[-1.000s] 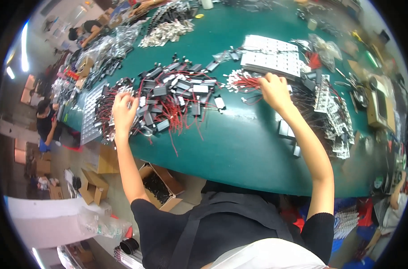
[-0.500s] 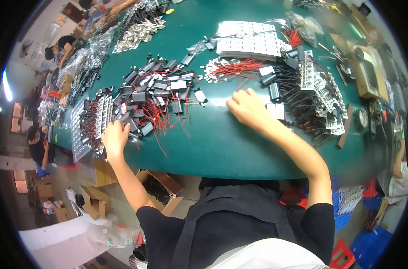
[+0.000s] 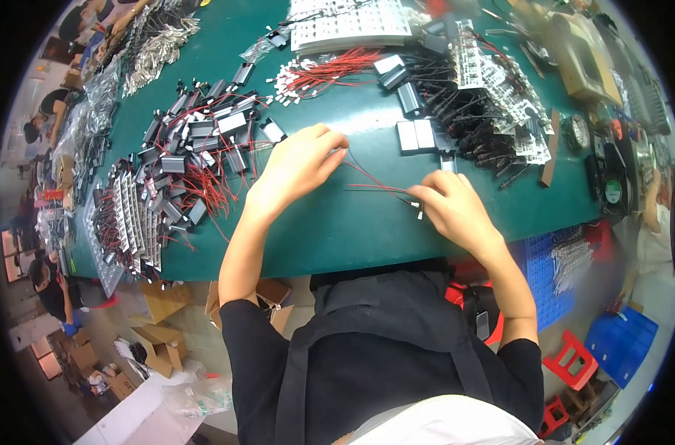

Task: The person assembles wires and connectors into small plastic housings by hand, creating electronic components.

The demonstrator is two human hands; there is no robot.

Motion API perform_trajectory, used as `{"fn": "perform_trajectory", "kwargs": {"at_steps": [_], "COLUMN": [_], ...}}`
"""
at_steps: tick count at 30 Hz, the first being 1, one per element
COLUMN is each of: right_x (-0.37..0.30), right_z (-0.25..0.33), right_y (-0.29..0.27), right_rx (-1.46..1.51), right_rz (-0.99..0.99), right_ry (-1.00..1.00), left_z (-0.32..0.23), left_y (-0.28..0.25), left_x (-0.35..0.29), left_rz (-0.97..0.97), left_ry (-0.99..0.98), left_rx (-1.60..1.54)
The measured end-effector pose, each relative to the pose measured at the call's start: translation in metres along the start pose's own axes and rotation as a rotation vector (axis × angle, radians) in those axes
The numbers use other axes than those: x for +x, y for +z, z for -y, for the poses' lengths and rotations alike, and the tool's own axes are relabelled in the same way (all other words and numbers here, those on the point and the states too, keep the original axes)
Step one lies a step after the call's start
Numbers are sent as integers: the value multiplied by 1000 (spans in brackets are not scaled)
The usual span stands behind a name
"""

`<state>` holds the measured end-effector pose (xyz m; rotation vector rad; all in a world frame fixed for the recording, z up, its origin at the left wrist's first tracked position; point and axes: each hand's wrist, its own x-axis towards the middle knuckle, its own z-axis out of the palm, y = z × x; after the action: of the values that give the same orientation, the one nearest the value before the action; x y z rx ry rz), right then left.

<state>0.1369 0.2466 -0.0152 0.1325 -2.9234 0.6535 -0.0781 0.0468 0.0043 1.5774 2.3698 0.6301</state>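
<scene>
Pinched thin red and black wires point(image 3: 382, 187) between the thumb and fingers of the right hand point(image 3: 452, 208), grip closed, well to the right of the pile of grey blocks point(image 3: 202, 127). Had small white plugs point(image 3: 419, 214) poking out just under those fingers. Had the wires running over the green table point(image 3: 315, 245) toward the left hand point(image 3: 300, 159), just beside the right side of the pile. Had the left thumb and pointing finger bent close together near the ends of the wires; could not tell whether gripping them or only near them. Had a bunch of red wires point(image 3: 337, 68) behind and right of the pile, with white sheets point(image 3: 352, 31) stacked farther back. Had black cords point(image 3: 463, 119) heaped far to the right of the pile.
</scene>
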Motion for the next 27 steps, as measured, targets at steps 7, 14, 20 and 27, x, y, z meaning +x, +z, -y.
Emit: {"fn": "perform_trajectory", "kwargs": {"at_steps": [7,14,20,27], "right_x": [41,31,1,20], "right_z": [14,25,16,17], "right_y": [63,52,7,-15], "right_rx": [25,-60,399,522], "right_rz": [-133,-190,-278,-484], "right_ry": [0,-79,120,236], "left_z": [-7,-27,-15,-24], "left_y": [32,68,74,36], "left_x": [44,77,73,14], "left_rz": [-55,-147,-115,31], "left_ry": [116,186,174,-345], "left_rx": [-79,101,-24,-1683]}}
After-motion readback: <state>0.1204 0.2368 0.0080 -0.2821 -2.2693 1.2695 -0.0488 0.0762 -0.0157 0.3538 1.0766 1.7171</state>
